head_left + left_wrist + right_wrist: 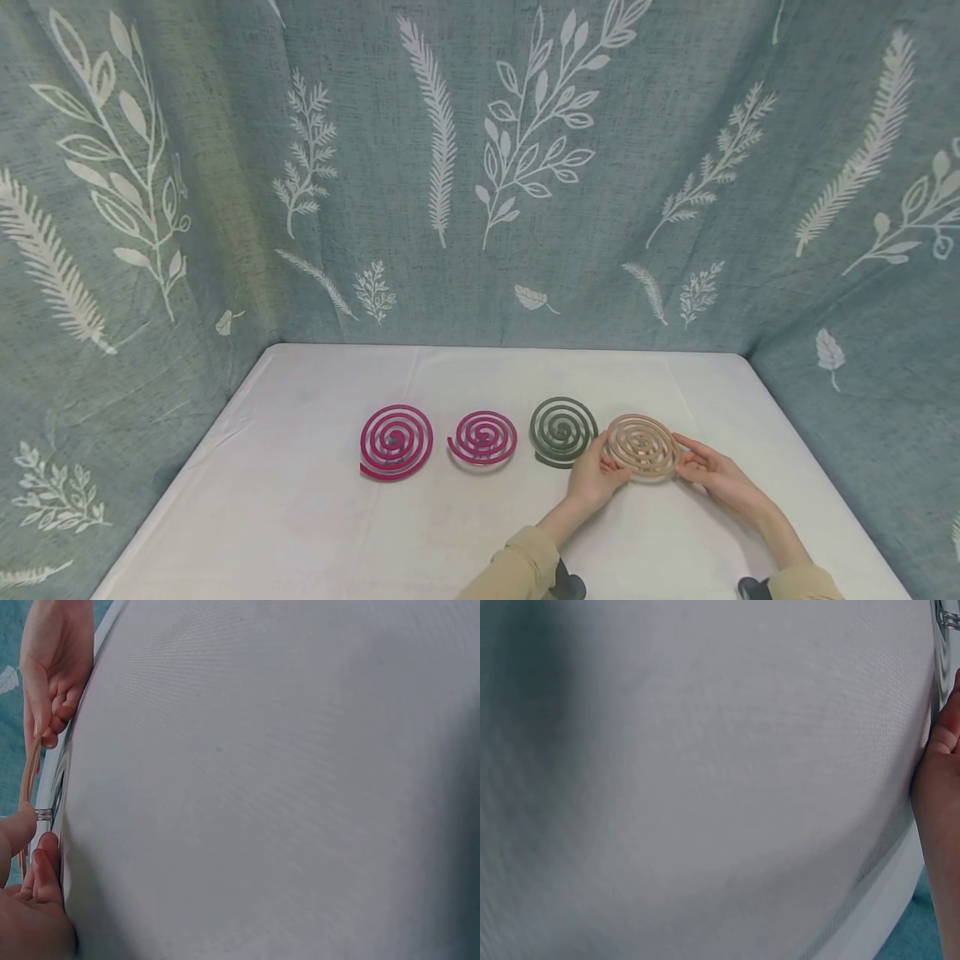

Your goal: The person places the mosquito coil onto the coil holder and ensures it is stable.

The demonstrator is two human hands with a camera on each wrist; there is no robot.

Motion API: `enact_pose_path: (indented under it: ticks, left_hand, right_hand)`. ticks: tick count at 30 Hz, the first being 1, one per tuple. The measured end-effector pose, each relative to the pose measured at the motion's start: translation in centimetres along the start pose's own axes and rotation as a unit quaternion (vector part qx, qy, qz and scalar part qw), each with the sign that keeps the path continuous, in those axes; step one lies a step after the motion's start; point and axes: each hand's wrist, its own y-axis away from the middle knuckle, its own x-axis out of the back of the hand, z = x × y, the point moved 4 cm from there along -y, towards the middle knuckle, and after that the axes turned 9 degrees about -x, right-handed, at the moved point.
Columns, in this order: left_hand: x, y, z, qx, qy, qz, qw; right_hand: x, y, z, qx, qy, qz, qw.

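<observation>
A tan mosquito coil (642,444) is held between both hands at the right of the row, tilted over the white table. My left hand (595,481) pinches its left edge between thumb and fingers. On the opposite edge, my right hand (717,479) grips it the same way. From the left wrist, the coil (30,774) appears edge-on, with a small shiny stand piece (45,814) beside it. The right wrist view catches only part of the right hand (939,776) at its edge. A dark green coil (563,432) lies just left of my left hand.
Two magenta coils, one at far left (396,442) and a smaller one (483,437) beside it, complete the row. They stand on a white-covered table (315,533). Blue-green leaf-patterned curtains (465,167) surround its back and sides.
</observation>
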Motion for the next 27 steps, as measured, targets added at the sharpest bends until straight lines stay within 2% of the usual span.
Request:
enact_pose_path:
  ticks: [27]
  left_hand:
    - [-0.23, -0.28, -0.65, 0.003, 0.006, -0.001, 1.0000]
  right_hand:
    - [0.03, 0.10, -0.15, 0.003, -0.010, -0.017, 0.9998]
